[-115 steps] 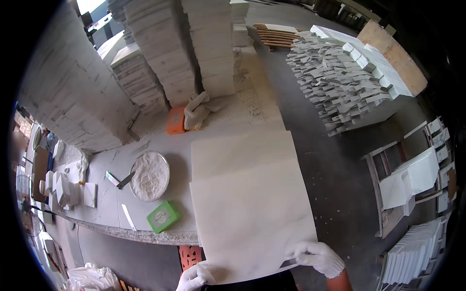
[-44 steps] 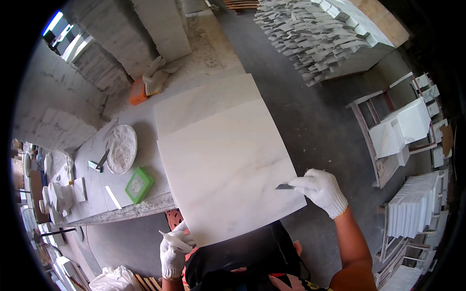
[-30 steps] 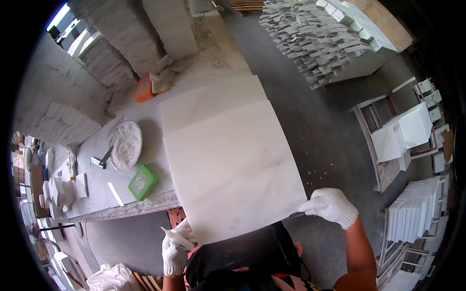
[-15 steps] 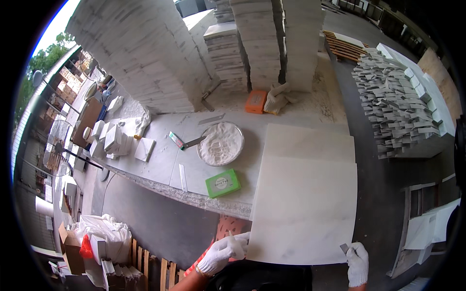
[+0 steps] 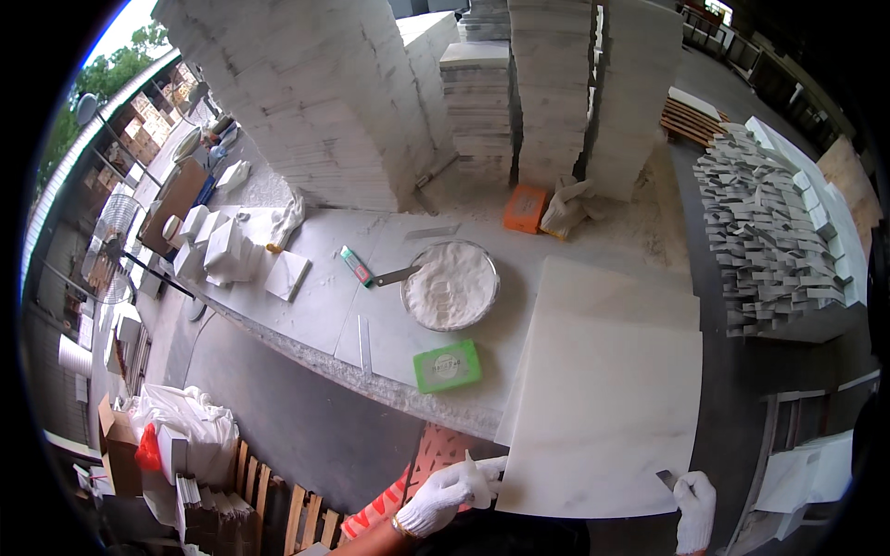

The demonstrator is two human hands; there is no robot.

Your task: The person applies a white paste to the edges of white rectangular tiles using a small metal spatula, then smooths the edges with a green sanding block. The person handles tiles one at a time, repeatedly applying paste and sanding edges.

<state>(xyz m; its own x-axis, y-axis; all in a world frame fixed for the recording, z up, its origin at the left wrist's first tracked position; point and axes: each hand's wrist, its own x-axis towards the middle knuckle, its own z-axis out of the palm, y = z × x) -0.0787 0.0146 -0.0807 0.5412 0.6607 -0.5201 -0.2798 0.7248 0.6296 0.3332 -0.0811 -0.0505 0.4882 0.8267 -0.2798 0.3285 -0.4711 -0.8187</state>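
A pale, faintly veined stone slab [image 5: 603, 417] lies over another slab [image 5: 616, 287] at the near right of the worktop. My right hand [image 5: 694, 511], in a white knit glove, is closed at the slab's near right corner. It grips a small grey metal blade [image 5: 666, 479] that rests by the slab's edge. At the near left edge is my left hand [image 5: 440, 499], gloved too, its fingers bent and reaching toward the slab. A thin white pointed shape rises among them; whether it is a glove tip or a held piece is unclear.
On the worktop [image 5: 324, 315] stand a bowl of white powder [image 5: 451, 287] with a putty knife [image 5: 397, 276], a green box [image 5: 447, 367], a tube [image 5: 356, 266] and a metal strip [image 5: 364, 345]. Behind are an orange box [image 5: 525, 209], gloves [image 5: 567, 208] and tall slab stacks [image 5: 556, 102].
The whole view has shifted, so the worktop and its things appear farther right. Both hands stay at the near slab edge, the right one with the blade. More of the lower slab shows along the left.
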